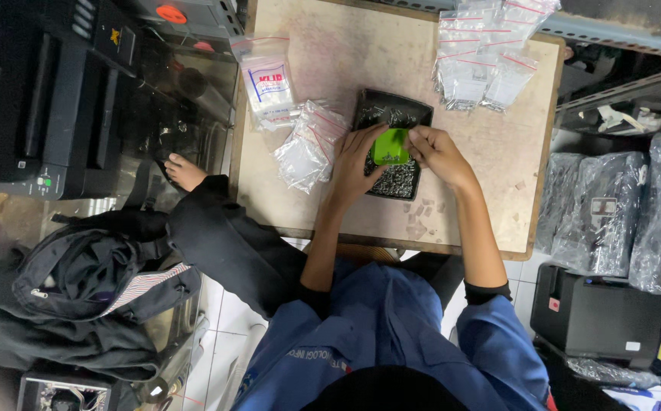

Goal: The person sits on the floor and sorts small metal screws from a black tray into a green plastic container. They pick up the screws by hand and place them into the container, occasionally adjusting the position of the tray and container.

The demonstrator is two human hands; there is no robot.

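Down at the middle of the small wooden worktop (490, 152), both hands meet over a black rectangular tray (391, 114) holding a heap of small dark metal parts (396, 180), probably screws. Between them sits a bright green scoop-like piece (390, 146). The left hand (355, 161) lies with fingers spread along the green piece's left edge, touching it, and the right hand (437, 152) pinches its right edge with curled fingers; so the two hands are close together, both gripping the same green piece just above the tray.

Left of the tray lies a loose pile of small clear zip bags with red seal lines (308, 144), and beyond it a larger packet of bags (268, 87). Another bunch of zip bags (483, 61) rests at the worktop's far right corner. A black printer (41, 99) stands to the left, and a dark backpack (94, 289) lies on the floor beside the person's knee.
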